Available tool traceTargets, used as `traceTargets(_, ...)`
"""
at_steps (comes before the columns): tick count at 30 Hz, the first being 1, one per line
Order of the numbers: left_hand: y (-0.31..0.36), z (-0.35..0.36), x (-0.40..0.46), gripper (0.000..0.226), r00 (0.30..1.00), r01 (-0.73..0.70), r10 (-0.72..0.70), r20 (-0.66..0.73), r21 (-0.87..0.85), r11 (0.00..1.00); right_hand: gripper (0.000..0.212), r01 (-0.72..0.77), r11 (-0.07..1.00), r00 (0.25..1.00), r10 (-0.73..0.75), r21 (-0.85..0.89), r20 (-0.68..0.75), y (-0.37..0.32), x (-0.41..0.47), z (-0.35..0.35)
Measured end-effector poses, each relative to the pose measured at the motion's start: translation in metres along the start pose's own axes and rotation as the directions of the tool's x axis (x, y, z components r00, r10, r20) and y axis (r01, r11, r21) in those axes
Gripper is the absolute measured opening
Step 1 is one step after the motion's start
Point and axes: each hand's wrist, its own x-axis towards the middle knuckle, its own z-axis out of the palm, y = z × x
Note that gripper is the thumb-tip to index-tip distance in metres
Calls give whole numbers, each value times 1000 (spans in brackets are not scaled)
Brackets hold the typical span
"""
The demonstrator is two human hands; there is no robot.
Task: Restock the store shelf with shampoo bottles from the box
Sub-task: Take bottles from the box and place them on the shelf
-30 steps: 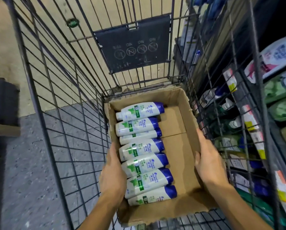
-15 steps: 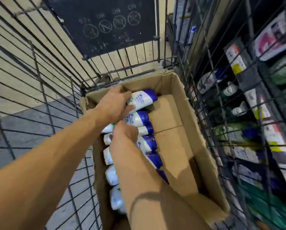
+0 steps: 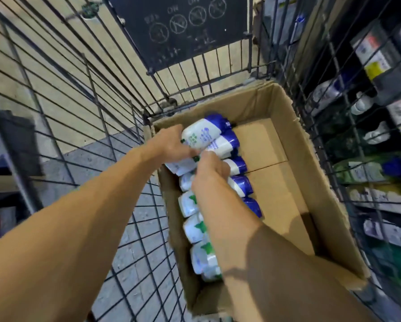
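Shampoo bottles (image 3: 196,203) lie on their sides in a single row along the left wall of an open cardboard box (image 3: 294,163), bases toward that wall and blue caps toward the bare cardboard floor on the right. Each bottle is white with green label graphics; the label text is too blurred to read. The right forearm crosses the row and hides the middle of most bottles, so the exact count cannot be determined.

The topmost bottle (image 3: 200,133) sits at the far end of the row, tilted and raised above its neighbours. The left hand (image 3: 171,145) grips its base end, fingers curled round it. The right hand (image 3: 208,173) is curled over the next bottles (image 3: 225,145) in the row; its fingertips are hidden beneath the knuckles, and which bottle it grips cannot be told.

The box rests inside a wire cart (image 3: 83,117), filling the right part of the basket. Its near right corner is cut off by the forearm. A dark sign panel (image 3: 183,26) with circular symbols hangs on the far end of the cart; its markings are indistinct.

The store shelf (image 3: 376,126) stands just beside the cart on the right, seen through the wire mesh. It carries assorted bottles and price tags, all blurred and partly cut off by the frame edge.
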Motion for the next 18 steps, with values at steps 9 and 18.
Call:
traceTargets(9, -1, -4, -10, 43, 991, 30, 10, 132, -298, 954, 39, 199, 977, 977, -192, -76, 92, 5, 2, -10)
traceTargets(18, 80, -26, -177, 65, 987, -87, 155, 40, -678, 730, 56, 359, 930, 925, -366, 85, 101, 0, -132, -164)
